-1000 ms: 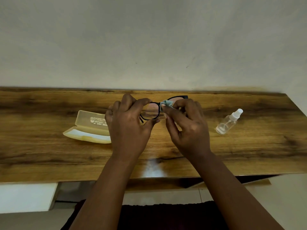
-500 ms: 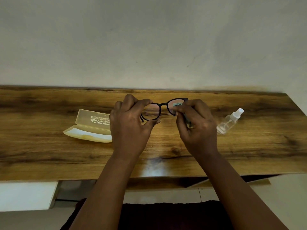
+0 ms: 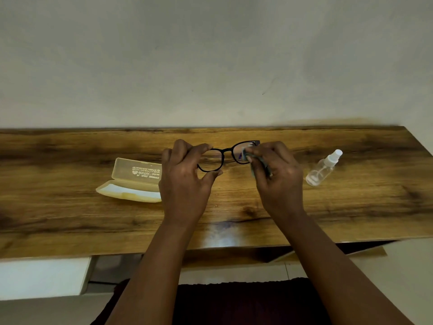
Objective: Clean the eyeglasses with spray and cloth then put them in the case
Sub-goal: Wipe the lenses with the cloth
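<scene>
Black-framed eyeglasses (image 3: 223,154) are held above the wooden table (image 3: 70,207). My left hand (image 3: 185,184) grips their left lens rim between fingers and thumb. My right hand (image 3: 278,181) pinches a small light-blue cloth (image 3: 244,155) against the right lens; most of the cloth is hidden under the fingers. An open cream glasses case (image 3: 131,181) lies on the table left of my left hand, lid up, and partly hidden by it. A clear spray bottle (image 3: 324,168) with a white nozzle lies on its side to the right.
The table runs along a plain pale wall (image 3: 210,55). Its right end is at the frame's right side and its front edge is near my forearms. Below the edge are a white surface (image 3: 42,277) and dark fabric.
My right hand has slid with the cloth from the bridge onto the right lens. The left hand keeps its hold on the left rim.
</scene>
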